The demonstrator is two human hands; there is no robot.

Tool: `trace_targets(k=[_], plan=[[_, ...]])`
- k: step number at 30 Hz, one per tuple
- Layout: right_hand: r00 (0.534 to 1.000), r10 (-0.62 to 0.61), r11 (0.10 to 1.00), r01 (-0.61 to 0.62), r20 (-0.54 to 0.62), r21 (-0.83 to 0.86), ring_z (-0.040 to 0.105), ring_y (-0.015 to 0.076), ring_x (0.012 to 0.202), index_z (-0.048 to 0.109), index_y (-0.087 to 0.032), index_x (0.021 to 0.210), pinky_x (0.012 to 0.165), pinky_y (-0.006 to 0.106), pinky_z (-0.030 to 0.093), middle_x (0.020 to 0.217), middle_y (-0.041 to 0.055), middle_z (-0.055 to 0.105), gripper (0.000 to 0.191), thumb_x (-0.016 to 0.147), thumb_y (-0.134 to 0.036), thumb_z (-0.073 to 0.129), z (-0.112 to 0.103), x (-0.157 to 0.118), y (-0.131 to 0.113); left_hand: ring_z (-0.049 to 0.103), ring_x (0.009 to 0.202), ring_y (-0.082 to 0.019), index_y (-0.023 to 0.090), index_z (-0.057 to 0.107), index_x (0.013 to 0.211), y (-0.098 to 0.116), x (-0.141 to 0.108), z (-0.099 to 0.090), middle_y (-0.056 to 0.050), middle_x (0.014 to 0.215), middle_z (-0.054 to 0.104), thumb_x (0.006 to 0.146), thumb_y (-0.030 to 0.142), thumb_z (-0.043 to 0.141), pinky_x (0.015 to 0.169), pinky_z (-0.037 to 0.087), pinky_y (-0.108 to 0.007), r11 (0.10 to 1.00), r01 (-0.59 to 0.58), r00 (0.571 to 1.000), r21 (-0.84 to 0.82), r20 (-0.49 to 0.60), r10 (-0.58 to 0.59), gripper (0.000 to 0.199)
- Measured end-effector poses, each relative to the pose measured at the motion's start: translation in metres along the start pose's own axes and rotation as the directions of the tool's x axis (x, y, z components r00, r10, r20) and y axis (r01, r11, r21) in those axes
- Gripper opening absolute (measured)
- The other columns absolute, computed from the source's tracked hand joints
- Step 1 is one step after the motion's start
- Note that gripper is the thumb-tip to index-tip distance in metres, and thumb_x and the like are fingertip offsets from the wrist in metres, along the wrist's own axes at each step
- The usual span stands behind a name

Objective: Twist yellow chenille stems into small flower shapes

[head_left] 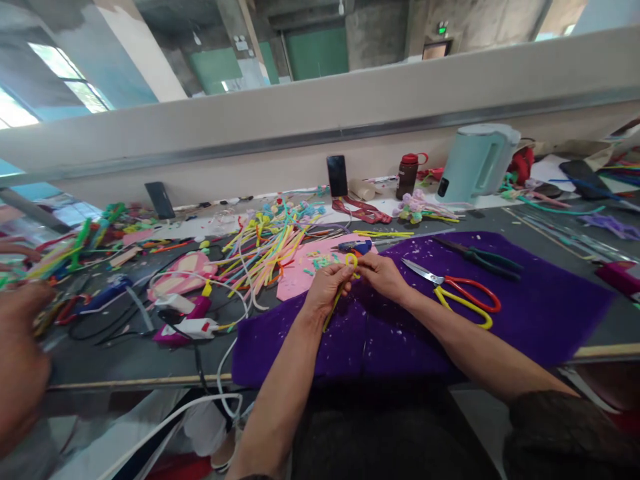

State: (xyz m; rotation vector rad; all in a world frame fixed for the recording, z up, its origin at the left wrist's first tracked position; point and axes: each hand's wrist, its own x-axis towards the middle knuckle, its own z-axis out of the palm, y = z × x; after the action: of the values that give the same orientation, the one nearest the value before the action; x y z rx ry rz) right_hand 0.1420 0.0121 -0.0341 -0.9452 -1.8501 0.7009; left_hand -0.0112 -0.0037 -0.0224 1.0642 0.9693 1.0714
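Observation:
Above a purple cloth (300,353), my left hand (327,288) pinches a yellow pipe cleaner (351,259) whose top is bent into a loop. Its straight tail hangs down below my left fingers. My right hand (383,275) is closed at the same loop, fingertips against it; how much it grips is partly hidden. Just behind my hands lies a blue glue gun (356,247) by a pink sheet (295,277) scattered with small green and yellow bits. Scissors with red and yellow handles (450,287) rest on the cloth to the right, near dark-handled pliers (480,257).
A pile of coloured pipe cleaners (275,243) spreads to the left. Power strips (187,328) with loose white cables lie at the left front. A mint kettle (475,163), a dark bottle (407,177) and a phone (337,175) stand along the back. Another person's hand (23,353) is at far left.

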Motion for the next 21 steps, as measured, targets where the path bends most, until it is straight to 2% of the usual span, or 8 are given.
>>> trace_targets(k=[4,8,12,17,19,21], plan=[[0.995,-0.094,0.993,0.096,0.034,-0.062,0.050,0.0108,0.067,0.065,-0.018,0.075,0.062,0.021,0.037,0.065,0.0003,0.054,0.018,0.080,-0.016,0.048,-0.0027,0.0001,-0.0062,0.045,0.039,-0.004,0.011,0.063,0.076,-0.0007,0.0014,-0.0013,0.001,0.055,0.056,0.061,0.039,0.069,0.035,0.031,-0.015,1.000,0.002,1.000,-0.003,-0.014,-0.002,0.032],[0.992,-0.129,0.991,0.129,-0.004,-0.033,0.051,0.0112,0.070,0.066,-0.019,0.078,0.066,0.022,0.039,0.068,0.0007,0.055,0.019,0.078,-0.012,0.049,-0.0050,0.0013,-0.0060,0.044,0.038,-0.004,0.010,0.063,0.077,-0.0025,0.0026,-0.0028,0.001,0.055,0.055,0.062,0.040,0.067,0.034,0.029,-0.015,0.998,0.059,0.998,0.023,0.012,-0.060,0.033],[0.998,-0.059,0.997,0.060,-0.019,0.039,0.052,0.0107,0.066,0.066,-0.018,0.085,0.064,0.023,0.041,0.071,0.0008,0.057,0.019,0.076,-0.014,0.050,-0.0033,0.0010,-0.0026,0.041,0.035,-0.003,0.010,0.063,0.073,-0.0039,0.0030,-0.0045,0.001,0.053,0.054,0.062,0.041,0.067,0.032,0.026,-0.015,0.991,0.093,0.995,0.098,0.013,-0.095,0.034],[0.996,0.056,0.973,-0.072,0.076,0.220,0.054,0.0093,0.060,0.056,-0.020,0.109,0.057,0.023,0.043,0.083,0.0012,0.061,0.034,0.077,-0.017,0.045,0.0002,0.0013,0.0022,0.042,0.035,-0.004,0.011,0.062,0.069,-0.0052,0.0028,-0.0056,0.001,0.053,0.054,0.063,0.044,0.064,0.033,0.027,-0.016,0.970,0.044,0.999,0.238,-0.032,-0.038,0.034],[0.997,0.040,0.981,-0.052,0.066,0.186,0.055,0.0104,0.066,0.056,-0.021,0.111,0.061,0.023,0.043,0.085,0.0014,0.061,0.037,0.075,-0.017,0.047,-0.0002,0.0020,0.0025,0.043,0.036,-0.005,0.011,0.060,0.066,-0.0065,0.0030,-0.0058,0.000,0.052,0.055,0.063,0.045,0.064,0.034,0.029,-0.017,0.951,0.021,0.999,0.308,-0.053,-0.006,0.034],[0.999,-0.002,0.994,-0.003,0.048,0.105,0.054,0.0114,0.070,0.061,-0.021,0.105,0.065,0.024,0.042,0.084,0.0016,0.061,0.032,0.074,-0.020,0.052,-0.0015,0.0023,0.0011,0.044,0.036,-0.006,0.012,0.058,0.063,-0.0080,0.0033,-0.0059,0.000,0.052,0.056,0.063,0.045,0.063,0.035,0.031,-0.018,0.932,0.005,0.998,0.363,-0.063,0.020,0.034]])
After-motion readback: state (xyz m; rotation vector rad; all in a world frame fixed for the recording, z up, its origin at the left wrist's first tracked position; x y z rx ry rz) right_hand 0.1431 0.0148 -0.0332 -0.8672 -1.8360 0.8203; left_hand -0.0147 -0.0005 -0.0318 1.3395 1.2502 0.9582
